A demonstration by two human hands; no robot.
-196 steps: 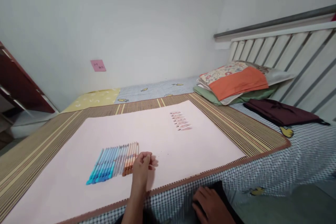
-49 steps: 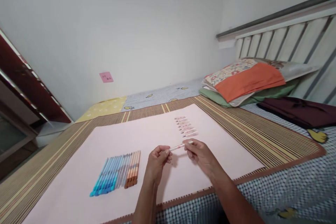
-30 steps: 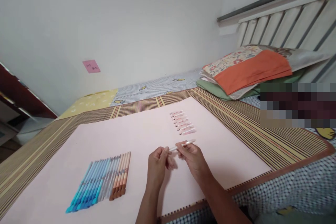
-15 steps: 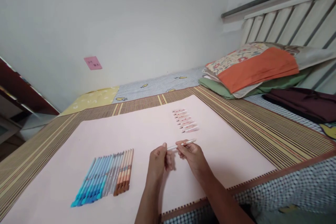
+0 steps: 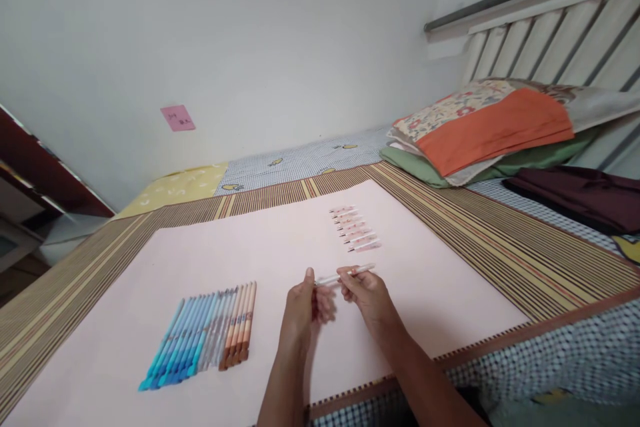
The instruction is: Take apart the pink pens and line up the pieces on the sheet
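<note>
A slim white pen [image 5: 330, 279] is held above the pink sheet [image 5: 280, 240], slanting slightly up to the right. My right hand [image 5: 367, 293] pinches it near its right part between thumb and fingers. At the pen's left end is my left hand [image 5: 300, 307], thumb raised and fingers apart, slightly blurred; whether it touches the tip is hard to see. Beyond the hands lies a row of several clear pens with pink patterns [image 5: 356, 230]. To the left lie blue pens [image 5: 183, 340], clear grey pens [image 5: 216, 333] and orange-brown pens [image 5: 239, 330], side by side.
The sheet lies on a striped mat [image 5: 440, 233] over a checked bedspread [image 5: 560, 340]. Pillows [image 5: 500, 127] and dark folded cloth [image 5: 575, 197] are at the right, near a radiator [image 5: 545, 40]. A pink note [image 5: 177, 118] is on the wall.
My left thumb has lifted and the left fingers have spread a little at the pen's end. The right hand keeps its pinch on the pen. The rows of pens are unchanged.
</note>
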